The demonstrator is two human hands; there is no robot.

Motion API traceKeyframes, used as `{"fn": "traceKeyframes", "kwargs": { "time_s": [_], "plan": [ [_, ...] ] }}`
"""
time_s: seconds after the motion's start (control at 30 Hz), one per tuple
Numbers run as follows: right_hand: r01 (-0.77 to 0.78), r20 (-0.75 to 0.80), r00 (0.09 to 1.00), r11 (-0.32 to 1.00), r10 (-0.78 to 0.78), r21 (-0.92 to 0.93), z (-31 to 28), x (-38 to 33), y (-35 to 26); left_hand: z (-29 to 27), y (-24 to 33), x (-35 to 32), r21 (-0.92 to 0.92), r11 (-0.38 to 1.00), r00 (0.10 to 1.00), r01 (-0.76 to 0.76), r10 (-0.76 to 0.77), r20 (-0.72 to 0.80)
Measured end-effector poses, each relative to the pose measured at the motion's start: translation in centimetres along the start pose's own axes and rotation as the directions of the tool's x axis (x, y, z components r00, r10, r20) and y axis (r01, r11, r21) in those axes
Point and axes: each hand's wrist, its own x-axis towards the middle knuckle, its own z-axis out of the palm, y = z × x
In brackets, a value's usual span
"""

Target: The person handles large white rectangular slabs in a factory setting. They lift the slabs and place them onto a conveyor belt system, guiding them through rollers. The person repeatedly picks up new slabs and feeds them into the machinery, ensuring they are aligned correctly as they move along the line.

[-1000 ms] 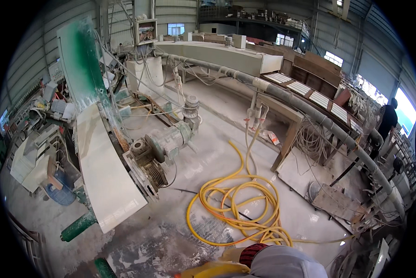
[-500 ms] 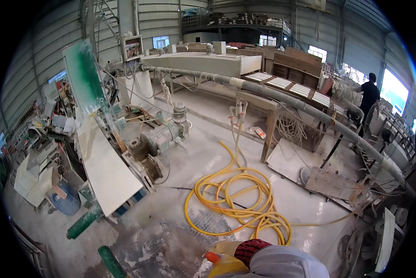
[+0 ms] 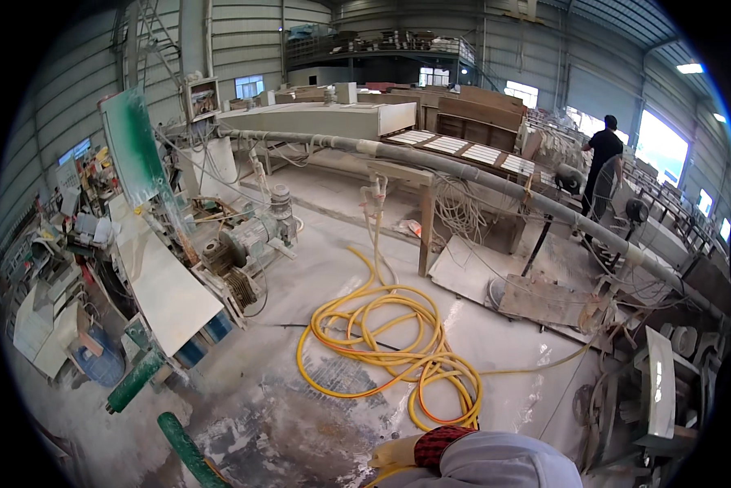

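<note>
My right hand (image 3: 395, 452) is at the lower edge, in a pale yellow glove. Above it are a red and black checked cuff (image 3: 440, 446) and a grey sleeve (image 3: 508, 457). The fingers are mostly cut off by the frame, so I cannot make out their grip. A thin yellow strip shows just under the glove; whether it is hose or glove is unclear. Nearest to this hand, a yellow hose (image 3: 447, 376) lies in loose coils on the wet, pale floor. My left hand is out of view.
At left stand a pale sloping board (image 3: 160, 281), green rollers (image 3: 188, 449) and a dusty motor (image 3: 247, 241). A long grey pipe (image 3: 479, 177) crosses toward the right. Beyond it, a person in dark clothes (image 3: 603, 159) stands near machinery. Stacked scrap parts (image 3: 662, 382) lie at right.
The view has swung right, so the surroundings sit farther left. The orange fingertip area of my right glove no longer shows. The hose coils keep their shape.
</note>
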Motion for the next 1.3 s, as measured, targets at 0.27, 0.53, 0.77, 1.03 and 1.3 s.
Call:
{"fn": "traceKeyframes", "kwargs": {
  "time_s": [0.27, 0.53, 0.77, 1.03, 1.3],
  "plan": [
    [-0.078, -0.057, 0.995, 0.995, 0.082, 0.064, 0.8, -7.5, 2.8, -0.8, -1.2, -0.9, -0.004, 0.999, 0.997, -0.05, 0.05, -0.063],
    [-0.142, -0.123, 0.98, 0.982, 0.158, 0.128, 4.6, -16.4, 7.8, -8.7, 0.7, -6.2, 0.044, 0.993, 0.991, -0.111, 0.114, -0.07],
    [-0.2, -0.162, 0.962, 0.972, 0.219, 0.126, 6.8, -22.0, 10.1, -10.7, -1.3, -12.2, 0.074, 0.997, 0.995, -0.026, 0.033, -0.09],
    [-0.187, -0.177, 0.962, 0.973, 0.21, 0.137, 9.0, -22.5, 8.2, -11.0, -1.8, -13.7, 0.079, 0.997, 0.996, 0.008, 0.0, -0.094],
    [-0.177, -0.209, 0.957, 0.975, 0.202, 0.135, 10.0, -23.7, 7.4, -15.9, 1.7, -12.4, 0.107, 0.994, 0.995, -0.01, 0.021, -0.099]
  ]
}}
